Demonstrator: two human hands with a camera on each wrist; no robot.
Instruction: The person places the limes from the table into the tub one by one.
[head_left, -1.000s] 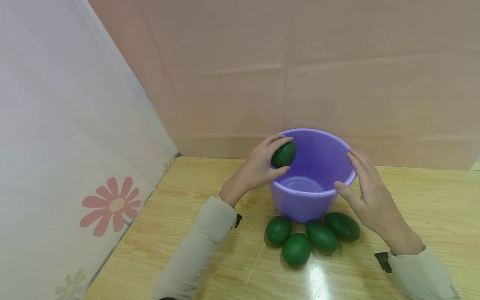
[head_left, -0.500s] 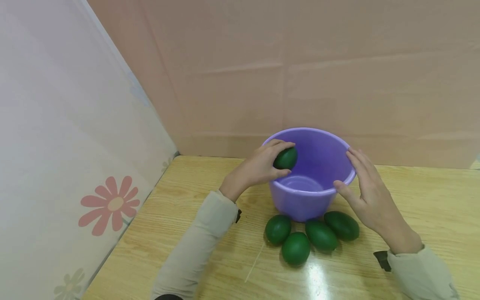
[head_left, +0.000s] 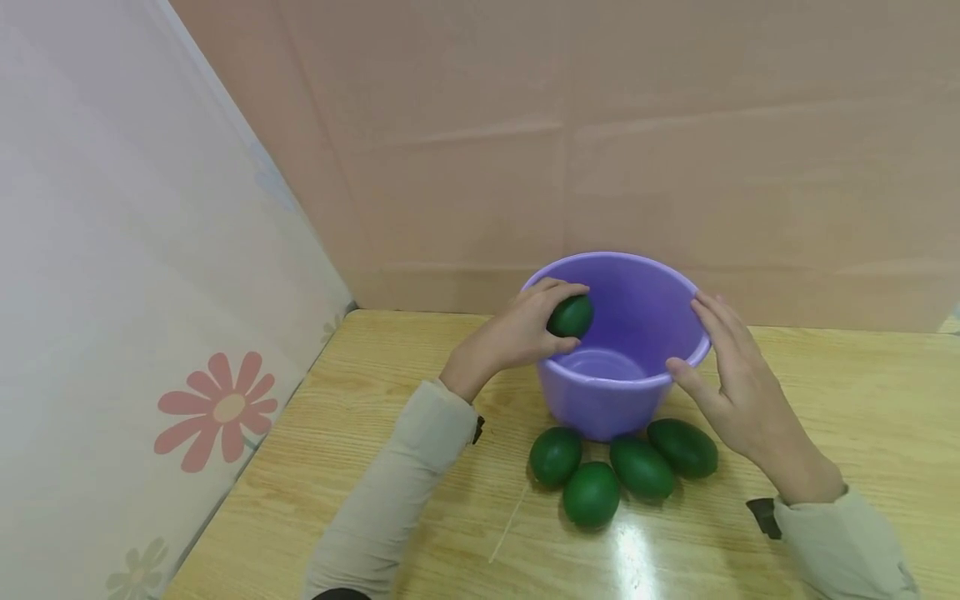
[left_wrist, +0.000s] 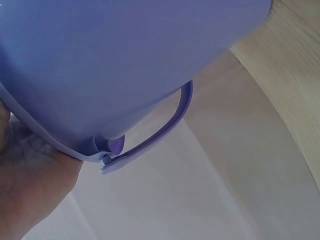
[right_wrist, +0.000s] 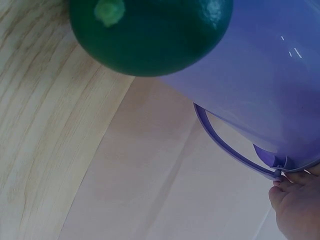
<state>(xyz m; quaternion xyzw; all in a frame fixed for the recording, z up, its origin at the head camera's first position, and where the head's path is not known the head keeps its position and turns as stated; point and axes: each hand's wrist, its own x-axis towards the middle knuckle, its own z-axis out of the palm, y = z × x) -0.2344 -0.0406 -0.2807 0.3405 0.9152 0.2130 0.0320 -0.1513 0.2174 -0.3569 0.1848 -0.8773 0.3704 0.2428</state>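
Observation:
A purple bucket (head_left: 604, 400) stands on the wooden table, its mouth facing up in the head view. My left hand (head_left: 517, 333) reaches over the left rim and grips a dark green avocado (head_left: 572, 317) between thumb and fingers, just inside the bucket's mouth. On the opposite side, my right hand (head_left: 746, 392) holds the rim, with fingers on the right edge and thumb on the near edge. In front of the bucket several avocados (head_left: 591, 495) lie close together. One avocado (right_wrist: 150, 40) looms large in the right wrist view, a pale stem nub showing.
The bucket's handle (left_wrist: 160, 132) hangs on its far side. Behind the table (head_left: 360, 433) rises a tan cloth backdrop (head_left: 450, 150). A pale flowered wall covering (head_left: 150, 250) runs along the left edge. A thin pale strip (head_left: 510, 523) lies left of the avocados.
My left hand has lowered slightly and moved a little right with the avocado, lower inside the bucket's rim. My right hand stays on the rim.

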